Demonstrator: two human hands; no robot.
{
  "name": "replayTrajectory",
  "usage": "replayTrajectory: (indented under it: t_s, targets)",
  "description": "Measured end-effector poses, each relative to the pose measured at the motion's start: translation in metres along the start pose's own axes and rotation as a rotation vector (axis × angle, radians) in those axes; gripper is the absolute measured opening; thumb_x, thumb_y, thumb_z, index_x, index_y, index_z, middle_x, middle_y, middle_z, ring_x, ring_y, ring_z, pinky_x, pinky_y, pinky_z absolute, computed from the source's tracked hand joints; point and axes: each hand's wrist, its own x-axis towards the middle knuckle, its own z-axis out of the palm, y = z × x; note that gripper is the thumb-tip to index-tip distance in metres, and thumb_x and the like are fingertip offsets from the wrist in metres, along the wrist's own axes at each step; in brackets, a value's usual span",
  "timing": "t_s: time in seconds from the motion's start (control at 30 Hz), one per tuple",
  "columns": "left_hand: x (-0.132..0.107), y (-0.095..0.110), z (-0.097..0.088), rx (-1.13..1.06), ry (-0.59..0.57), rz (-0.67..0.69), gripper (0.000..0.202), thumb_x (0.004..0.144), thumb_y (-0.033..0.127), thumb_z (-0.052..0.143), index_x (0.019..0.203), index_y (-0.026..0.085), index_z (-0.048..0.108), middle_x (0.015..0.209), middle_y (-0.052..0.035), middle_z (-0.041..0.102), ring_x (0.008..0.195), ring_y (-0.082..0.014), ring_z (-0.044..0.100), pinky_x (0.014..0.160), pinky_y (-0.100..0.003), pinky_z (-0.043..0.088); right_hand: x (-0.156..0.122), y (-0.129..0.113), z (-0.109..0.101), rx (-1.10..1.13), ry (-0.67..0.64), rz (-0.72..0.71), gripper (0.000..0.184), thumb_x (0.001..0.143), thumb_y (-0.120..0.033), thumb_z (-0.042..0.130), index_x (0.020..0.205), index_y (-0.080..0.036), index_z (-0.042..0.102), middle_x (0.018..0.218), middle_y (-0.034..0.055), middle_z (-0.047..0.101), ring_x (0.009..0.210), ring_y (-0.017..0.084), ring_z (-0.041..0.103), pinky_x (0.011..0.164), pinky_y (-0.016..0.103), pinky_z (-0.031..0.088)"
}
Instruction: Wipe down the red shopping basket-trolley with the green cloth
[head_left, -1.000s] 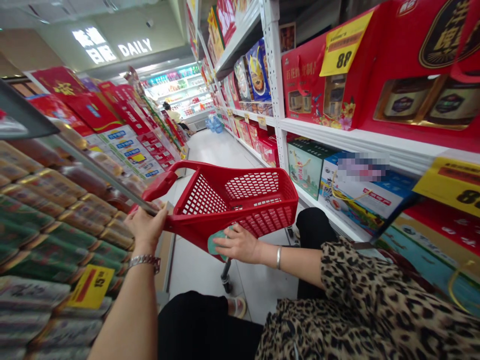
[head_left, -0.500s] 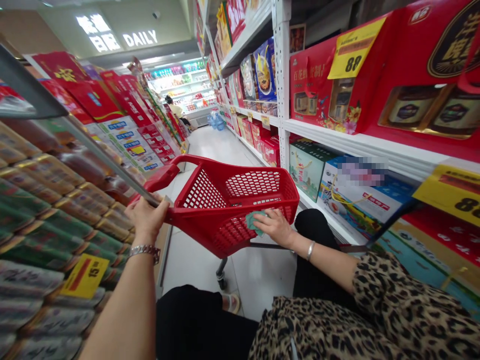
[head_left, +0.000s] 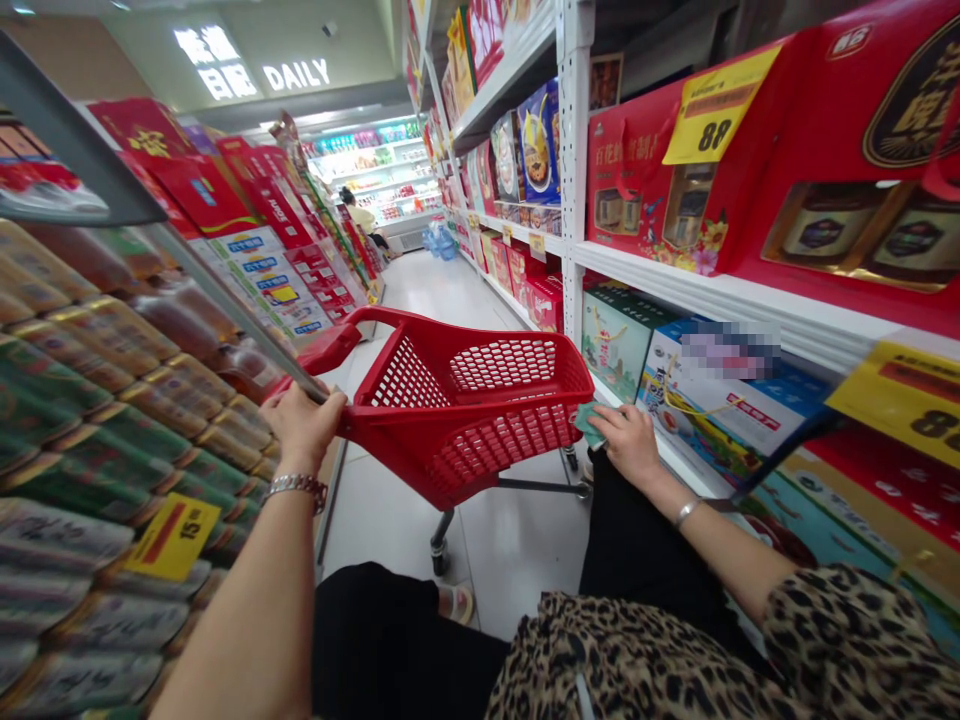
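1. Your left hand (head_left: 304, 425) has its fingers curled closed around the handle of the red shopping trolley (head_left: 450, 340).
2. Your right hand (head_left: 630, 445) has its fingers closed on a green packet (head_left: 589, 425), just beside the trolley's rim.
3. A loose pinch could let the packet drop to the floor.
4. Steering one-handed, you could clip the stacked cans (head_left: 142, 450) or the gift boxes (head_left: 615, 340).

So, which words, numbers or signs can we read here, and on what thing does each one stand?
"DAILY": lit store sign
"88": yellow price tag
"15": yellow price tag by the cans
"8": yellow tag cut off at right
Chinese text on the red gift boxes: too small to read
White box label: blurred
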Motion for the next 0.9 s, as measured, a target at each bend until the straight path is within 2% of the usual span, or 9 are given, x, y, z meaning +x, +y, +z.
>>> replayTrajectory:
  t_s: [0.1,0.2,0.4,0.5,0.67,0.77,0.9]
  targets:
    - [0.0,0.0,0.0,0.001,-0.004,0.0,0.015,0.066,0.04,0.055,0.071,0.027,0.05,0.071,-0.0056,0.063,0.094,-0.0355,0.066,0.11,-0.056,0.036,-0.006,-0.009,-0.006,0.022,0.04,0.034,0.041,0.088,0.0,0.057,0.111,-0.025,0.079,0.12,0.0047,0.077,0.097,0.026,0.048,0.079,0.038,0.032]
    - [-0.001,0.001,0.0,-0.006,0.002,-0.013,0.015,0.067,0.039,0.056,0.072,0.027,0.05,0.073,-0.006,0.064,0.095,-0.036,0.067,0.11,-0.057,0.036,-0.006,-0.035,-0.007,0.123,0.057,-0.067,0.037,0.092,-0.004,0.058,0.115,-0.026,0.077,0.123,0.0043,0.076,0.099,0.025,0.049,0.081,0.038,0.033]
    - [-0.003,0.003,0.0,-0.013,0.017,-0.022,0.014,0.067,0.038,0.056,0.073,0.028,0.049,0.076,-0.0045,0.067,0.097,-0.0349,0.067,0.111,-0.054,0.038,0.018,-0.117,0.014,0.313,0.051,-0.384,0.025,0.1,-0.013,0.061,0.115,-0.027,0.075,0.125,0.0016,0.076,0.106,0.023,0.05,0.081,0.037,0.032]
    - [-0.005,0.004,-0.001,-0.022,0.021,-0.028,0.014,0.066,0.038,0.056,0.073,0.027,0.048,0.076,-0.0048,0.067,0.096,-0.0341,0.067,0.112,-0.053,0.038,0.037,-0.16,0.03,0.327,-0.026,-0.468,0.019,0.104,-0.02,0.059,0.106,-0.028,0.076,0.125,0.0003,0.075,0.101,0.022,0.052,0.08,0.037,0.032]
    - [-0.008,0.005,-0.003,-0.031,0.027,-0.028,0.014,0.066,0.036,0.056,0.073,0.026,0.049,0.075,-0.0039,0.066,0.094,-0.0329,0.067,0.111,-0.054,0.038,0.063,-0.219,0.049,0.402,-0.152,-0.666,0.021,0.106,-0.018,0.054,0.107,-0.026,0.074,0.129,0.0022,0.072,0.102,0.021,0.052,0.078,0.037,0.034]
    - [-0.008,0.004,-0.003,-0.031,0.028,-0.022,0.013,0.066,0.035,0.056,0.072,0.026,0.049,0.075,-0.0038,0.066,0.094,-0.0324,0.067,0.111,-0.054,0.038,0.072,-0.236,0.059,0.383,-0.244,-0.727,0.022,0.107,-0.02,0.051,0.104,-0.022,0.073,0.128,0.0054,0.072,0.104,0.022,0.052,0.079,0.037,0.036]
    - [-0.008,0.002,-0.004,-0.044,0.027,-0.016,0.013,0.065,0.035,0.057,0.069,0.027,0.048,0.073,-0.0046,0.066,0.091,-0.0326,0.067,0.11,-0.053,0.038,0.073,-0.232,0.068,0.328,-0.309,-0.722,0.024,0.106,-0.018,0.051,0.108,-0.021,0.074,0.13,0.0063,0.07,0.107,0.023,0.052,0.081,0.037,0.04]
